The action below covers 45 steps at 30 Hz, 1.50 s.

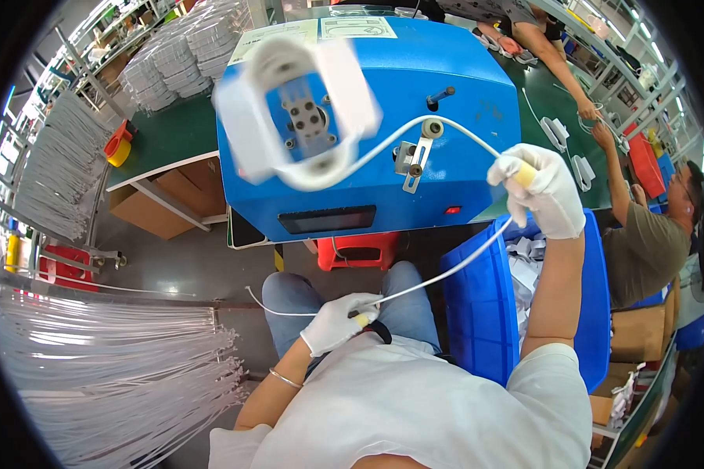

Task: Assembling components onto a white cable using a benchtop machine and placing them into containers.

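Note:
A thin white cable (pixel 455 270) runs between my two gloved hands. My right hand (pixel 545 190), raised at the right of the blue machine (pixel 465 86), is closed around it. From there the cable arches left over a small metal guide with a roller (pixel 418 160) to a white frame-shaped holder (pixel 360 90) on the machine's front. That holder is smeared by motion. Low over my lap, my left hand (pixel 340 322) grips the cable, with its loose tail hanging out to the left. Both gloves have yellowish fingertip patches.
A blue bin (pixel 477 313) with white pieces stands by my right leg. Bundles of white cables (pixel 117 367) hang at the left. Behind the machine lie stacked clear trays (pixel 184 55). A red stool (pixel 360 252) sits under it. Co-workers handle cables at the right bench (pixel 536 102).

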Tool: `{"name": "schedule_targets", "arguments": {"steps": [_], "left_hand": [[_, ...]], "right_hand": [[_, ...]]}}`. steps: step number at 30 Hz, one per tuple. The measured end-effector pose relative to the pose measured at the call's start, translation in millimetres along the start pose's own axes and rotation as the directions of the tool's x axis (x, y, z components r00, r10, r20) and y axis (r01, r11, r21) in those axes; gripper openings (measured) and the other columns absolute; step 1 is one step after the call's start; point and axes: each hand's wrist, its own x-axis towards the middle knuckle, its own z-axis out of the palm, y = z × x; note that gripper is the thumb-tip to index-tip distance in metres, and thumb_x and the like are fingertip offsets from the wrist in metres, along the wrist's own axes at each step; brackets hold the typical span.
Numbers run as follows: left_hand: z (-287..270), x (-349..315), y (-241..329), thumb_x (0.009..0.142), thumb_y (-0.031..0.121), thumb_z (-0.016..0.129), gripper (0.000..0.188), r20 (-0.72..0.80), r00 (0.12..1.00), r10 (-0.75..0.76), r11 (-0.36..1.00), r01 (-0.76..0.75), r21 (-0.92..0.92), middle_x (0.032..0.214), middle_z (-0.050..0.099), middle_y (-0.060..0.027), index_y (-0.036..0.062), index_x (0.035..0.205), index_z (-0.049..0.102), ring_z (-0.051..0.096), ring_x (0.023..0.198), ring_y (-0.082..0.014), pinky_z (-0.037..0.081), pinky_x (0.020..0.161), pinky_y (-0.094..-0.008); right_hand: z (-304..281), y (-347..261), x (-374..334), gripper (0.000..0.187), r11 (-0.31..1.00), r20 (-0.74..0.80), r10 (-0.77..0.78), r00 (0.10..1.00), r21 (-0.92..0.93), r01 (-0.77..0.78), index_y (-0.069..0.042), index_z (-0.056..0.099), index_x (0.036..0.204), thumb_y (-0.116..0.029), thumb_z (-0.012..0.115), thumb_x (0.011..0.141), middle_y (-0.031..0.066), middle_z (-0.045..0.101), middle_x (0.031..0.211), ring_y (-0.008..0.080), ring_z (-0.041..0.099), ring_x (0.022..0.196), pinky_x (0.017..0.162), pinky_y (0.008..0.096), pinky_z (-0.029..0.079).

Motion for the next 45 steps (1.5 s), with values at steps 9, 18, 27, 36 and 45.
{"name": "schedule_targets", "arguments": {"steps": [9, 18, 27, 36, 45], "left_hand": [[2.9, 0.4, -27.8, 0.086, 0.005, 0.058, 0.031, 0.018, 1.000, 0.003, 0.991, -0.005, 0.135, 0.097, 0.065, -0.0104, 0.0002, 0.116, 0.060, 0.061, 0.088, -0.0142, 0.047, 0.084, -0.0276], [12.2, 29.4, 17.9, 0.085, 0.012, 0.060, 0.031, 0.181, 0.981, 0.065, 0.954, -0.114, 0.277, 0.096, 0.066, -0.0099, 0.0061, 0.116, 0.062, 0.063, 0.087, -0.0195, 0.049, 0.081, -0.0304], [-65.0, -7.2, 146.1, 0.084, 0.025, 0.066, 0.037, 0.409, 0.854, 0.321, 0.629, -0.516, 0.582, 0.096, 0.067, -0.0081, 0.0100, 0.117, 0.062, 0.065, 0.084, -0.0218, 0.051, 0.077, -0.0316], [-160.7, -9.5, 303.8, 0.077, -0.001, 0.059, 0.022, 0.172, 0.409, 0.896, 0.128, -0.610, 0.782, 0.092, 0.070, -0.0076, 0.0053, 0.094, 0.072, 0.063, 0.075, -0.0154, 0.052, 0.076, -0.0262], [-188.4, 21.4, 320.9, 0.077, 0.004, 0.063, 0.019, 0.175, 0.789, 0.589, 0.235, -0.375, 0.896, 0.085, 0.070, -0.0100, 0.0076, 0.093, 0.074, 0.064, 0.076, -0.0173, 0.051, 0.076, -0.0240]], "right_hand": [[3.3, 8.4, -13.7, 0.019, 0.998, -0.009, 0.046, 0.999, -0.039, -0.047, 0.003, 0.057, 0.077, -0.013, 0.059, 0.086, 0.0037, 0.055, 0.061, 0.0064, 0.045, 0.035, 0.031, 0.0195, 0.037], [7.4, 11.7, -13.2, 0.027, 1.000, -0.042, -0.013, 0.999, 0.002, 0.013, 0.001, 0.057, 0.075, -0.022, 0.063, 0.087, 0.0020, 0.054, 0.058, 0.0064, 0.046, 0.035, 0.034, 0.0179, 0.038], [33.8, 3.8, 0.9, 0.013, 0.942, -0.077, -0.237, 0.968, -0.261, 0.210, 0.001, 0.064, 0.082, -0.012, 0.063, 0.086, 0.0039, 0.060, 0.068, 0.0077, 0.054, 0.050, 0.046, 0.0176, 0.039], [47.4, -68.3, 137.4, 0.008, -0.135, 0.421, -0.876, 0.236, -0.682, 0.719, -0.010, 0.070, 0.084, -0.017, 0.069, 0.078, 0.0042, 0.065, 0.082, 0.0188, 0.062, 0.074, 0.069, 0.0268, 0.050], [115.4, -69.0, 166.9, 0.024, 0.106, 0.301, -0.889, 0.344, -0.596, 0.796, -0.010, 0.067, 0.103, -0.009, 0.068, 0.080, 0.0109, 0.066, 0.095, 0.0244, 0.062, 0.090, 0.084, 0.0305, 0.050]]}}
